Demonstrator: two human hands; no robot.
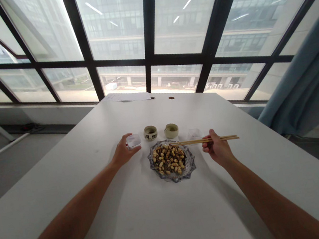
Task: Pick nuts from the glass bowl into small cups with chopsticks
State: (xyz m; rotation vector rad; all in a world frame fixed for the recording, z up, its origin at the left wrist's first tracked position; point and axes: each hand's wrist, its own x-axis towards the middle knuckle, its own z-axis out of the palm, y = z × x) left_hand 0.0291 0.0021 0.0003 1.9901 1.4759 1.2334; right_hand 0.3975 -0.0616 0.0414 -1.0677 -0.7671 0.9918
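A glass plate with a scalloped rim [191,167] holds peanuts [169,158] and darker seeds. My left hand [125,150] grips a small clear plastic container [133,141] by its left side, thumb in front. In my right hand [217,147] is a pair of wooden chopsticks [193,142]; they lie nearly level, their tips pointing left over the plate's far part. Whether the tips touch a nut is too small to tell. Behind the plate stand a cup with dark characters [150,133] and a plain green cup [171,131].
Another clear container [194,134] sits behind the chopsticks, right of the cups. Papers [127,97] lie at the far edge of the white table [174,221]. Beyond are windows, with a blue curtain [299,74] at the right.
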